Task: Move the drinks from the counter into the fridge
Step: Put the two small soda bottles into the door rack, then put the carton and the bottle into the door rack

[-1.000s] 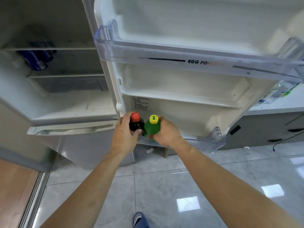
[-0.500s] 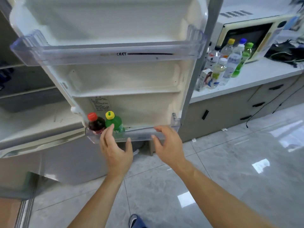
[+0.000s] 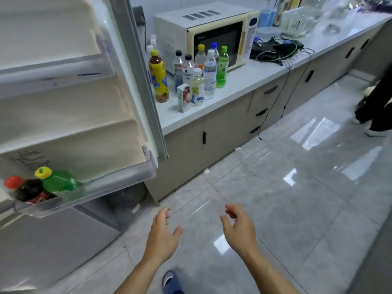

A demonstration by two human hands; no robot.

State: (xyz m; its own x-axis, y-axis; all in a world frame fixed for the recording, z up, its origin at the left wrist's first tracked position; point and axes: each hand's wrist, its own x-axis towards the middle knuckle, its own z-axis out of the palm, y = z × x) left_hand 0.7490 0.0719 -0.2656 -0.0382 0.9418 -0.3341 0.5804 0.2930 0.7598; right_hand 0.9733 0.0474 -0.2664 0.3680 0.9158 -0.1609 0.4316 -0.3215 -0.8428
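Over bare floor (image 3: 275, 198), both hands (image 3: 163, 236) (image 3: 239, 230) hang empty.

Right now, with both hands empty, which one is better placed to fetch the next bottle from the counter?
Probably the right hand: it is open, free, and on the side nearer the counter where the bottles stand. The left hand, equally empty, hangs closer to the fridge door.
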